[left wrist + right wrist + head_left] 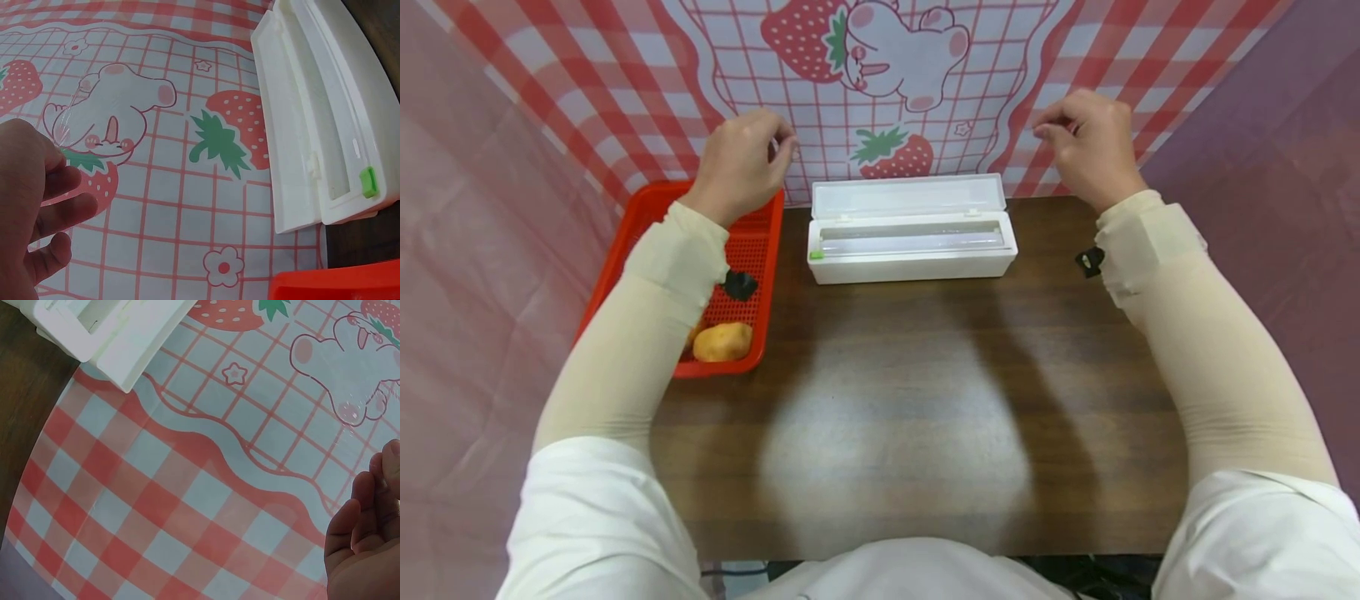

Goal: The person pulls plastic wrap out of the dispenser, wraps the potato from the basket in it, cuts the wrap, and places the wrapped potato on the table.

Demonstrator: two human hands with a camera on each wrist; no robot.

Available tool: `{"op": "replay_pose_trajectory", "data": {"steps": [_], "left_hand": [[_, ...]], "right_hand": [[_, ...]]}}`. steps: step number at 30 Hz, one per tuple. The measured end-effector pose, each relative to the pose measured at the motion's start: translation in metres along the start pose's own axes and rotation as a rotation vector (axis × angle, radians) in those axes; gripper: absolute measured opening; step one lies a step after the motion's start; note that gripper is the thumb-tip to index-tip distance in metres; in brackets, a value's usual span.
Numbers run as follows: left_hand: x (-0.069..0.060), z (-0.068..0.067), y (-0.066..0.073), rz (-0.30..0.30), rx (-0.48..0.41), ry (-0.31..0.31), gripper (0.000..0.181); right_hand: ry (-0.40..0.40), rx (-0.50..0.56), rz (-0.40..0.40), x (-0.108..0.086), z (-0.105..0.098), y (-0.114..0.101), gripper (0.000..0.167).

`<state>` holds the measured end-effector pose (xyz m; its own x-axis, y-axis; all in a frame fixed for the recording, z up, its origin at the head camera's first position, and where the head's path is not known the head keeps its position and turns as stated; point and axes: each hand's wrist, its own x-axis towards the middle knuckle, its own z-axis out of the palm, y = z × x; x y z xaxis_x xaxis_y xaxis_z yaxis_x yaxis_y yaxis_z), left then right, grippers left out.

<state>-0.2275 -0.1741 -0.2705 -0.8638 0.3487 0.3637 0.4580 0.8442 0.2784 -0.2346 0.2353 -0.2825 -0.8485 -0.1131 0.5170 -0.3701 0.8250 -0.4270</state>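
Pinched by left hand (741, 162) and right hand (1093, 150), clear film (70, 109) barely visible, strawberry-print backdrop (985, 83) behind, open white dispenser box (917, 267) below on brown table (887, 400), red basket (767, 308) holding potatoes (722, 342), partly blocked by left sleeve (632, 350).

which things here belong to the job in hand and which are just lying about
Likely part of the job:
left hand and right hand, seemingly pinching clear film
white box, its lid open

Probably just lying about for now:
red basket, not held
potato inside it
strawberry-patterned sheet, a backdrop
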Motion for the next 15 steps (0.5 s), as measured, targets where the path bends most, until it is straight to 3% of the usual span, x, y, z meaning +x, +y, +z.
{"op": "replay_pose_trajectory", "data": {"steps": [15], "left_hand": [[-0.0017,-0.0074,0.0035,0.007,0.001,0.025,0.029]], "right_hand": [[0.011,-0.014,-0.003,0.0013,-0.0050,-0.0046,0.023]]}}
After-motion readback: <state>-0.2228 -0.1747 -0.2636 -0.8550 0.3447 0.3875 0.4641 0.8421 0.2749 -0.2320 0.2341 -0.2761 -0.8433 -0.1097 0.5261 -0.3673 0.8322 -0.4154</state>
